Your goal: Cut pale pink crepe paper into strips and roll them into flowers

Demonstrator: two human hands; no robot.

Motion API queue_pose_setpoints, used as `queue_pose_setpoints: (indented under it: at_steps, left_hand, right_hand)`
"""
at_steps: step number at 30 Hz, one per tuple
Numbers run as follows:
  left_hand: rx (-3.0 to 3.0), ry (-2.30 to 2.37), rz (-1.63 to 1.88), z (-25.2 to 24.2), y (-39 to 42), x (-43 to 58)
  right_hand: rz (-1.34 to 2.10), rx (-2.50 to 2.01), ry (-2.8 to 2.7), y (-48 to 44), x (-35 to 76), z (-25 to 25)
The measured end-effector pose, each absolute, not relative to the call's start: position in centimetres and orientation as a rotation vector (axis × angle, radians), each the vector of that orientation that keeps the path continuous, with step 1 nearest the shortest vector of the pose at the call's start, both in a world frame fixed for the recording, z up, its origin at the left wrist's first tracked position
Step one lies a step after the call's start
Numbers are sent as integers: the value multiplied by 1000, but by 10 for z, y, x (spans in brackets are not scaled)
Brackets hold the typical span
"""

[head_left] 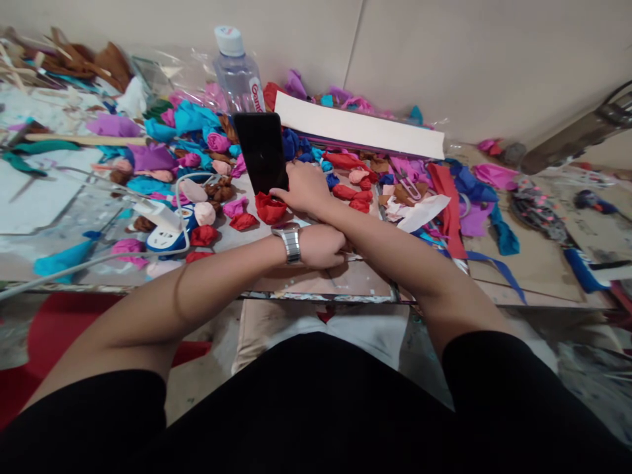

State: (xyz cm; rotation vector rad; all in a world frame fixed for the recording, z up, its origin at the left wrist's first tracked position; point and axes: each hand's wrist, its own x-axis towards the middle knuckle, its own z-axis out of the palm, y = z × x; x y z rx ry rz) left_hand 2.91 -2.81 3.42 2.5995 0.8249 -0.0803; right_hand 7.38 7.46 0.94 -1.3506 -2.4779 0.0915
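The left hand (323, 247) is curled and partly hidden under the right arm, so I can't tell if it holds anything. The right hand (307, 187) is at the edge of one black phone (261, 155), and I can't tell if it grips it. The phone stands in front of one bottle (239, 76), hiding its bottom. One red paper bit (270, 210) sits by the right thumb. The other paper bits are too jumbled to count.

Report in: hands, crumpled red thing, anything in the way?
Right hand at red crumpled piece, grip unclear. Left hand curled by right forearm. Phone directly behind the red piece.
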Motion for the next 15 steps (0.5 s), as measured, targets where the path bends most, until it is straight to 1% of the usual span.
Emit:
queue_pose_setpoints:
  at_steps: [6,15]
  left_hand:
    - [2600,819,-70,31,-27,29]
    - [2596,838,-61,30,-28,29]
  right_hand:
    - [84,-1359,-2475,72,74,10]
    - [163,-1313,-2468,73,77,11]
